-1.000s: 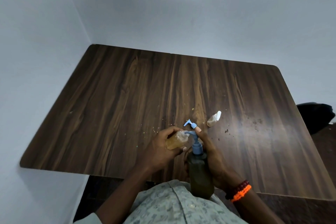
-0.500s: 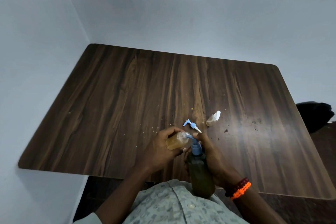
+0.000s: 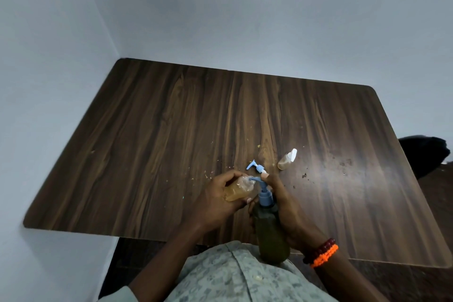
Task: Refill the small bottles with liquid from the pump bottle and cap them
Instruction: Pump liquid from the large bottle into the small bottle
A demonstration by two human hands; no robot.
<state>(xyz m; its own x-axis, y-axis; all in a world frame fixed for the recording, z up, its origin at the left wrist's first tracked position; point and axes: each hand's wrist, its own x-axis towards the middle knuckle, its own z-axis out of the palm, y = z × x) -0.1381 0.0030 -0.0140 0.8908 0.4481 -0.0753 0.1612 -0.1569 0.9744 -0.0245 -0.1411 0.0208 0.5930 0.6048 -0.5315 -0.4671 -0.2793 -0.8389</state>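
My left hand (image 3: pixel 215 200) grips a small clear bottle (image 3: pixel 239 189) with amber liquid, tilted so its open mouth meets the blue spout. My right hand (image 3: pixel 285 206) wraps the dark green pump bottle (image 3: pixel 270 233), which has a blue pump head (image 3: pixel 264 195); my index finger rests on top of the pump. On the table lies a loose blue and white pump cap (image 3: pixel 256 168) just beyond my hands. A second small bottle (image 3: pixel 286 160) with a white cap lies on its side to the right of it.
The dark wooden table (image 3: pixel 171 130) stands in a corner between pale walls at left and back. Crumbs and small dark specks dot its surface near the bottles. A dark object (image 3: pixel 424 154) sits off the table's right edge.
The pump head has come back up a little and my right index finger has lifted with it. The small bottle stays at the spout.
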